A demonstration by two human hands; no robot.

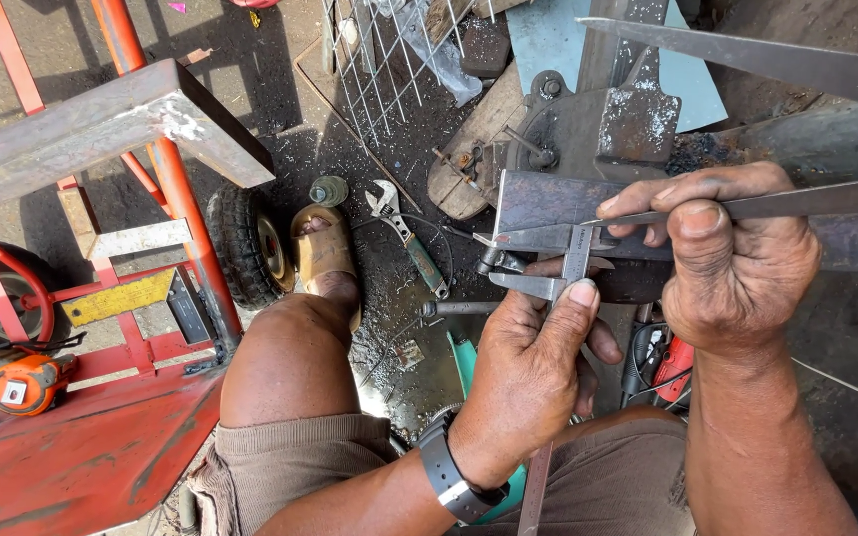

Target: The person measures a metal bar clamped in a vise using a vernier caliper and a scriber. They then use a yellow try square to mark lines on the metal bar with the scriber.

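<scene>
- The caliper (558, 260) is gripped by the left hand (533, 372), thumb on its slider.
- Its long beam, running left to right, is pinched by the right hand (737, 263).
- The steel piece (548, 199) lies just beyond both hands, against the caliper.

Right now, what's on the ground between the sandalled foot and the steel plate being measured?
In the head view, an adjustable wrench with a green handle lies on the dark ground between the tan sandal and the grey steel plate.

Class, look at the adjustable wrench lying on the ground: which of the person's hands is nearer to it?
Left. The left hand, gripping the caliper, sits just right of the adjustable wrench; the right hand is farther right, beyond the left.
</scene>
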